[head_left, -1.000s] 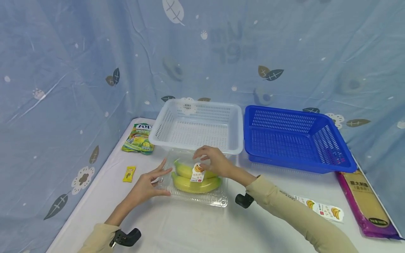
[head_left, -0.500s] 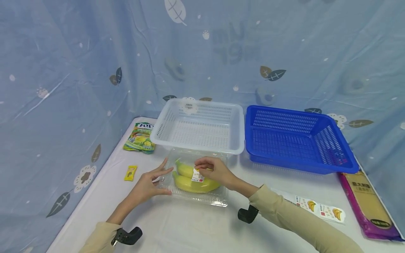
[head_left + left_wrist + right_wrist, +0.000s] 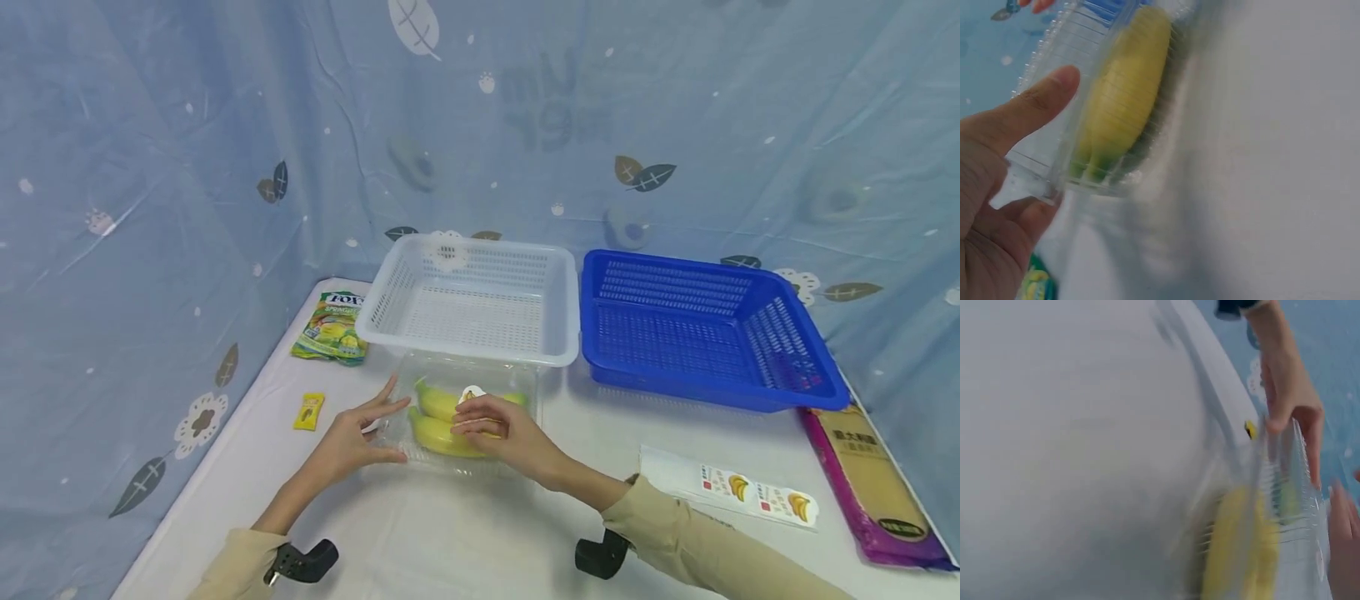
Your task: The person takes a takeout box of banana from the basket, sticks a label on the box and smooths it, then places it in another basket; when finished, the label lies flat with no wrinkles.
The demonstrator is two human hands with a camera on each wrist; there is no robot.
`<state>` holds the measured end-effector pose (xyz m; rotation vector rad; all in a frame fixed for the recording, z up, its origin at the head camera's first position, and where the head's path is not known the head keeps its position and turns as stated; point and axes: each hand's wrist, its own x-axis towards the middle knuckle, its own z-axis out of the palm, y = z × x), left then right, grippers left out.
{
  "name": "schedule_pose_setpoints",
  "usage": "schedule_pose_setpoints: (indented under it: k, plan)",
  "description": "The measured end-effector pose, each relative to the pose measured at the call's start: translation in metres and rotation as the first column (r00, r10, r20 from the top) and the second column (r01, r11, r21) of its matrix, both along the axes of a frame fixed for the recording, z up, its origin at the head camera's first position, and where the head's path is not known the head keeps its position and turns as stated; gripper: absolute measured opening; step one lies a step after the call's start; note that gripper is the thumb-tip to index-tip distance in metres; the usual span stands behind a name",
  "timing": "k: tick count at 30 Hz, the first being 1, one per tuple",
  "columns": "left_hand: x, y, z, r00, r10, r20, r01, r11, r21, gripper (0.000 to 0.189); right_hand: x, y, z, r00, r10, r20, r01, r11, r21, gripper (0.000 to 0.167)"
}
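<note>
A clear plastic clamshell box with yellow bananas inside lies on the white table in the head view. A white banana-printed sticker is on its lid, partly hidden by my right hand. The fingers of that hand lie together over the sticker and lid. My left hand holds the box's left end, its thumb along the near side and its fingers spread to the far side. In the left wrist view the thumb overlaps the box wall beside the bananas.
Behind the box stand a white basket and a blue basket. A strip of banana stickers and a noodle packet lie right. A green candy bag and small yellow packet lie left.
My right hand has moved down over the sticker towards the near side of the box, covering its lower part. The left hand stays at the box's left end.
</note>
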<state>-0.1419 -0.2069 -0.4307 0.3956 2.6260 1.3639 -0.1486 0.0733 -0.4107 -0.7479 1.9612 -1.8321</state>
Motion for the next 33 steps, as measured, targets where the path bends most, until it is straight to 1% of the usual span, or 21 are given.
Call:
schedule_pose_setpoints:
  k: [1,2,3,4,5,6,7,8,10,12,13,14,15,17,19,21,23,26,28,31,33]
  plan:
    - [0.0,-0.001,0.002,1.0,-0.021,0.015,0.021,1.0,-0.002,0.08,0.005,0.003,-0.002,0.995,-0.061,-0.081,0.063,0.998,0.017,0.041]
    - [0.0,-0.002,0.005,0.998,-0.049,0.027,0.049,0.999,-0.01,0.08,0.011,0.007,-0.005,0.977,-0.127,-0.17,0.135,0.99,0.037,0.043]
    - [0.0,-0.004,0.009,0.997,-0.072,0.033,0.073,0.997,-0.023,0.08,0.016,0.011,-0.008,0.947,-0.188,-0.26,0.212,0.975,0.068,0.047]
    - [-0.001,-0.007,0.013,0.996,-0.087,0.031,0.088,0.995,-0.037,0.078,0.021,0.014,-0.013,0.908,-0.238,-0.345,0.288,0.953,0.099,0.05]
    - [-0.004,-0.01,0.018,0.995,-0.095,0.016,0.096,0.994,-0.045,0.075,0.026,0.017,-0.017,0.869,-0.273,-0.413,0.351,0.928,0.125,0.056]
    - [-0.008,-0.014,0.021,0.995,-0.096,-0.009,0.095,0.994,-0.047,0.071,0.029,0.02,-0.022,0.839,-0.291,-0.46,0.393,0.909,0.142,0.061]
    - [-0.013,-0.018,0.025,0.996,-0.078,-0.053,0.075,0.996,-0.047,0.066,0.032,0.021,-0.026,0.824,-0.302,-0.479,0.418,0.895,0.156,0.067]
    - [-0.02,-0.022,0.028,0.994,-0.046,-0.103,0.041,0.998,-0.042,0.061,0.035,0.022,-0.031,0.822,-0.309,-0.479,0.431,0.886,0.169,0.073]
    - [-0.039,-0.029,0.033,0.98,0.037,-0.194,-0.042,0.999,-0.023,0.052,0.038,0.022,-0.04,0.834,-0.327,-0.444,0.445,0.874,0.193,0.085]
    - [-0.06,-0.035,0.034,0.967,0.092,-0.236,-0.098,0.995,-0.015,0.052,0.04,0.019,-0.049,0.851,-0.352,-0.39,0.454,0.867,0.206,0.094]
    - [-0.071,-0.037,0.034,0.965,0.105,-0.239,-0.116,0.993,-0.032,0.054,0.041,0.017,-0.052,0.858,-0.368,-0.358,0.458,0.865,0.208,0.097]
    - [-0.081,-0.038,0.034,0.968,0.098,-0.233,-0.117,0.991,-0.067,0.058,0.042,0.015,-0.056,0.86,-0.388,-0.332,0.466,0.862,0.201,0.099]
    - [-0.091,-0.039,0.033,0.974,0.087,-0.208,-0.109,0.989,-0.1,0.062,0.043,0.013,-0.059,0.857,-0.408,-0.314,0.479,0.856,0.193,0.101]
    - [-0.107,-0.04,0.03,0.986,0.055,-0.157,-0.081,0.982,-0.169,0.07,0.045,0.008,-0.065,0.843,-0.447,-0.3,0.507,0.847,0.163,0.102]
    - [-0.119,-0.04,0.029,0.992,0.037,-0.12,-0.064,0.972,-0.227,0.073,0.046,0.003,-0.069,0.823,-0.486,-0.295,0.538,0.832,0.131,0.099]
    - [-0.127,-0.039,0.027,0.994,0.045,-0.097,-0.068,0.965,-0.254,0.07,0.047,0.0,-0.072,0.799,-0.518,-0.305,0.569,0.816,0.105,0.093]
    - [-0.132,-0.038,0.027,0.993,0.069,-0.092,-0.092,0.958,-0.273,0.061,0.048,-0.003,-0.074,0.776,-0.55,-0.308,0.595,0.8,0.073,0.086]
    - [-0.137,-0.037,0.025,0.989,0.103,-0.103,-0.128,0.953,-0.276,0.042,0.049,-0.003,-0.075,0.758,-0.591,-0.276,0.616,0.788,0.004,0.074]
    - [-0.139,-0.036,0.023,0.985,0.118,-0.126,-0.149,0.95,-0.274,0.036,0.05,-0.002,-0.074,0.757,-0.609,-0.238,0.619,0.784,-0.04,0.069]
    - [-0.141,-0.034,0.023,0.977,0.13,-0.169,-0.174,0.945,-0.277,0.036,0.05,0.0,-0.069,0.768,-0.616,-0.172,0.611,0.786,-0.088,0.062]
    - [-0.142,-0.033,0.024,0.972,0.141,-0.186,-0.191,0.94,-0.282,0.036,0.05,0.002,-0.064,0.776,-0.615,-0.139,0.607,0.788,-0.099,0.057]
